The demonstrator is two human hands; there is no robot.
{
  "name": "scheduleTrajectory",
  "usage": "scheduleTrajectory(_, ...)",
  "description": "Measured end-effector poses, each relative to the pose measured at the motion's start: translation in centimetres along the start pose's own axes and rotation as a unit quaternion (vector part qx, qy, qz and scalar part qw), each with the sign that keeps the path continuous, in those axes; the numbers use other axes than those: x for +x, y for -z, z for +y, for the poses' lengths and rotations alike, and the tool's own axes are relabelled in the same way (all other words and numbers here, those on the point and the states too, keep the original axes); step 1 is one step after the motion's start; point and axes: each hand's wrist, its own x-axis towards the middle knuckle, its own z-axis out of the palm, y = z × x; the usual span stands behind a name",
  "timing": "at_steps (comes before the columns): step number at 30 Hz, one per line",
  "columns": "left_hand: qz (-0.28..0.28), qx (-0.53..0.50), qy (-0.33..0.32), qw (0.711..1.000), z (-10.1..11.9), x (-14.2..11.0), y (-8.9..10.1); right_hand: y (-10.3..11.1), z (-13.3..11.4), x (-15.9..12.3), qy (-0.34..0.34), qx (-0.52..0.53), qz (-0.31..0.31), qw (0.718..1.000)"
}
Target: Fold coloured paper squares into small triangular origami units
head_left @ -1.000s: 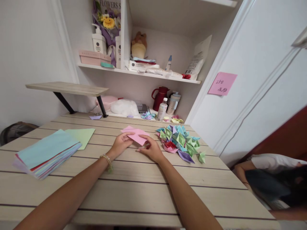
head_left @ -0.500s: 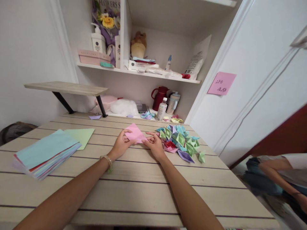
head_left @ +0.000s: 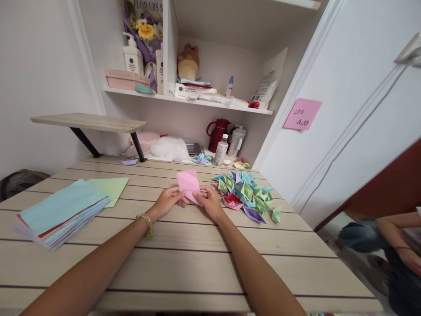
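A pink sheet of folding paper (head_left: 188,181) is held up between my hands, over the middle of the table. It looks partly folded, with creases across it. My left hand (head_left: 170,200) pinches its lower left edge between thumb and fingers. On the lower right edge, my right hand (head_left: 209,201) grips it the same way, thumb on the near face. Just right of that hand lies a pile of folded paper boats (head_left: 247,189) in green, blue, purple, pink and red. A stack of coloured paper sheets (head_left: 66,204) rests to the left, light blue on top.
A green sheet (head_left: 113,186) pokes out beside the stack. Behind stand a raised wooden shelf (head_left: 88,121), a clear bottle (head_left: 221,150), a red jug (head_left: 217,134) and a cup (head_left: 237,141). Another person's arm (head_left: 394,237) shows at the right.
The pink paper has been turned from a diamond-like position to a more upright rectangle. Both hands have shifted their hold along its lower edge. The other person has moved to the right.
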Motion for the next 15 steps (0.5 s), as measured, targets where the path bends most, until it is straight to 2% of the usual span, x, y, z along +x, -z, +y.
scheduleTrajectory(5, 0.018, -0.03, 0.009, 0.999, 0.07, 0.05, 0.12, 0.3, 0.29, 0.35, 0.018, -0.02, 0.04, 0.999)
scheduleTrajectory(10, 0.024, -0.065, 0.007, 0.998, 0.1, 0.05, 0.15, 0.53, 0.19, 0.31, 0.077, -0.131, 0.084, 0.985)
scheduleTrajectory(13, 0.028, -0.098, -0.036, 0.994, 0.1, 0.04, 0.2, 0.44, -0.2, -0.01, 0.096, -0.124, 0.071, 0.985)
scheduleTrajectory(15, 0.057, -0.081, -0.056, 0.993, 0.04, 0.1, 0.26, 0.27, -0.56, -0.28, 0.101, -0.096, 0.049, 0.989)
